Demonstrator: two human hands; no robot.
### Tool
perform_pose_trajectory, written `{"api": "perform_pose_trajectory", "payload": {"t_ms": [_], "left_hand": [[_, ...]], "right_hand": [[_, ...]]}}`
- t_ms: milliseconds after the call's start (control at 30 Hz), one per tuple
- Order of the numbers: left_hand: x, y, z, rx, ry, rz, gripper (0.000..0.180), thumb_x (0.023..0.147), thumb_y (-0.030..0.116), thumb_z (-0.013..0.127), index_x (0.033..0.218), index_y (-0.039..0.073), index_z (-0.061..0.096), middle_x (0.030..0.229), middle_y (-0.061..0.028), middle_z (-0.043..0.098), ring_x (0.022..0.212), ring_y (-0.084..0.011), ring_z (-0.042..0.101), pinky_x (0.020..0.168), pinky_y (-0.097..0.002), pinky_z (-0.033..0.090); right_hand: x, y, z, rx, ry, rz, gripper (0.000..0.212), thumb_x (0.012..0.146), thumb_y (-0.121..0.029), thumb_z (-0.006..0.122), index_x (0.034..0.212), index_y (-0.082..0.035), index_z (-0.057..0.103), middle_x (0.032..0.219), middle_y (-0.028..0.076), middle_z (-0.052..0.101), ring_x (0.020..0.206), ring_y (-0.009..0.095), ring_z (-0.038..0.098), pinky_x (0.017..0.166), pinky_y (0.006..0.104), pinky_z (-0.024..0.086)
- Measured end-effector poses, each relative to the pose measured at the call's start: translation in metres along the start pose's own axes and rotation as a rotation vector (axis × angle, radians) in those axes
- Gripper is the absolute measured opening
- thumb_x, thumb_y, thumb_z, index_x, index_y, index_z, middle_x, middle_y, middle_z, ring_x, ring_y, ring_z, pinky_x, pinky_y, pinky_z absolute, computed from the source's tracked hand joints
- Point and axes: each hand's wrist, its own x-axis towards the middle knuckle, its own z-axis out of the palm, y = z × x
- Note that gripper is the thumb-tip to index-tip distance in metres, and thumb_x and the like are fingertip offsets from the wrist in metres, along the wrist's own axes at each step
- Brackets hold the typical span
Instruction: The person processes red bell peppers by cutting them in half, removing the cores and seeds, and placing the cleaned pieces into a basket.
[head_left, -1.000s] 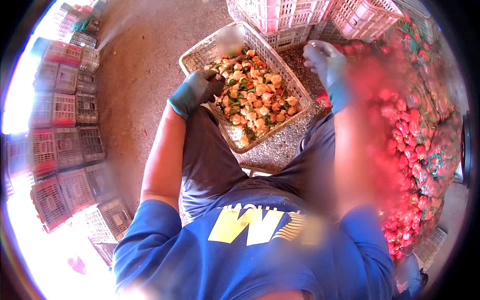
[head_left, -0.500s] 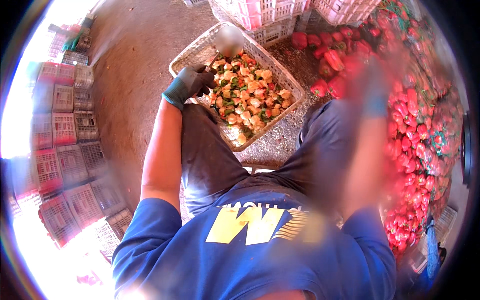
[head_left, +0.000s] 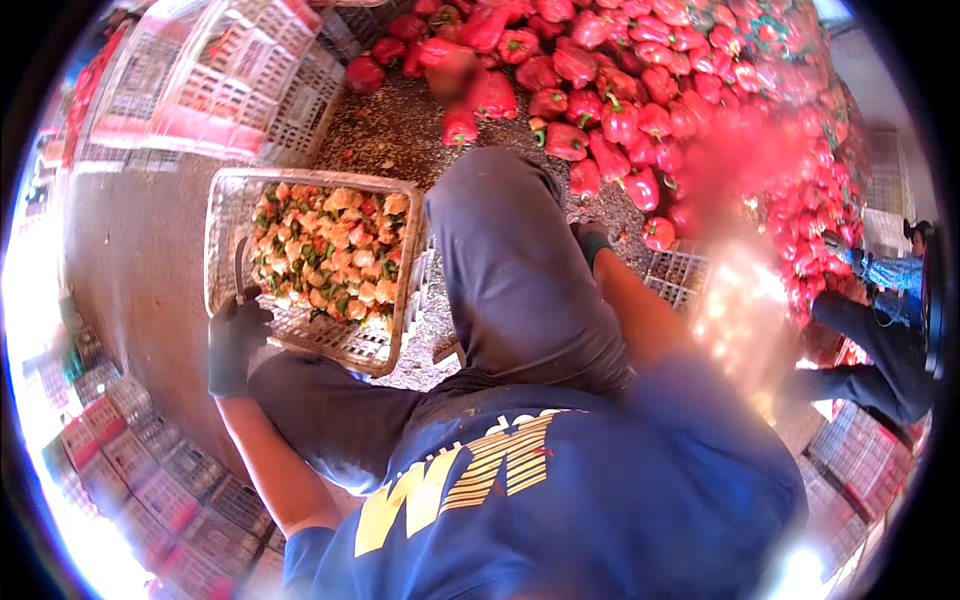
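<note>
Apparently partway: cores (head_left: 340, 262) lie in the crate (head_left: 227, 212), many whole peppers (head_left: 621, 120) left heaped ahead; my left hand (head_left: 238, 335), at the crate's near-left corner, clasps a thin tool (head_left: 239, 262); right hand (head_left: 593, 240) beyond knee (head_left: 495, 195), grip untellable

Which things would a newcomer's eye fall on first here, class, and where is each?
Probably first, the big heap of red peppers across the top and upper right. Next comes the pale plastic crate left of centre, holding cream, green and red pieces. By its lower left corner, the gloved left hand holds a thin, curved tool.
</note>
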Motion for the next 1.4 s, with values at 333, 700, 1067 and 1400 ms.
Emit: {"api": "perform_pose_trajectory", "payload": {"t_ms": [333, 700, 1067, 1400], "left_hand": [[0.024, 0.004, 0.008, -0.028, -0.032, -0.079, 0.044, 0.108, 0.032, 0.043, 0.132, -0.001, 0.061, 0.083, -0.0089, 0.068, 0.056, -0.0118, 0.056, 0.043, -0.0214, 0.037], [0.036, 0.009, 0.013, -0.125, -0.093, -0.135, 0.046, 0.1, 0.028, 0.068, 0.134, -0.002, 0.06, 0.085, -0.0079, 0.07, 0.061, -0.0096, 0.059, 0.049, -0.0221, 0.042], [0.034, 0.032, 0.034, 0.163, 0.039, -0.191, 0.043, 0.103, 0.028, 0.064, 0.135, 0.0, 0.06, 0.086, -0.004, 0.069, 0.063, -0.0069, 0.059, 0.052, -0.0201, 0.042], [0.028, 0.037, 0.046, 0.22, 0.087, -0.104, 0.044, 0.103, 0.03, 0.062, 0.137, 0.002, 0.062, 0.082, -0.0025, 0.068, 0.061, -0.0059, 0.057, 0.051, -0.0212, 0.041]], "right_hand": [[-0.076, -0.079, -0.063, 0.284, 0.219, 0.23, 0.076, 0.072, -0.024, 0.078, 0.138, 0.005, 0.055, 0.128, 0.033, 0.065, 0.12, 0.046, 0.065, 0.103, 0.0471, 0.053], [0.066, -0.046, -0.052, 0.452, 0.281, 0.213, 0.079, 0.07, -0.028, 0.087, 0.138, -0.002, 0.055, 0.117, 0.023, 0.071, 0.082, 0.033, 0.075, 0.059, 0.0429, 0.061], [0.088, -0.051, -0.014, 0.643, 0.339, 0.282, 0.076, 0.07, -0.038, 0.088, 0.13, -0.002, 0.06, 0.098, 0.018, 0.072, 0.067, 0.027, 0.068, 0.06, 0.0434, 0.056], [0.057, -0.043, -0.017, 0.654, -0.225, -0.315, 0.053, 0.08, -0.028, 0.083, 0.125, -0.008, 0.066, 0.098, 0.007, 0.069, 0.084, 0.021, 0.064, 0.073, 0.0365, 0.055]]}}
